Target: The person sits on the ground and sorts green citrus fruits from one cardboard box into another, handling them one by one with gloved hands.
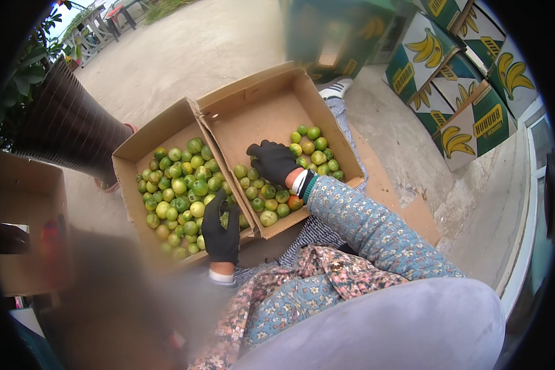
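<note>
Two shallow cardboard boxes sit side by side in front of me. Many small green and yellowish tomatoes (179,186) cover most of the floor of the left box (155,134). In the right box (268,99), tomatoes (269,204) lie in the near part, one of them orange-red, and bare cardboard shows at the far end. My left hand (221,233), in a black glove, rests at the left box's near right corner, thumb and fingers apart, with tomatoes visible between them. My right hand (275,162), gloved too, reaches palm down over the right box's tomatoes; its fingertips and anything under them are hidden.
Printed banana cartons (471,125) are stacked at the right, beside a door frame (522,208). Another green carton (337,37) stands beyond the boxes. On the left are a dark plant pot (69,120) and an open cardboard box (25,194). Blur covers the lower left.
</note>
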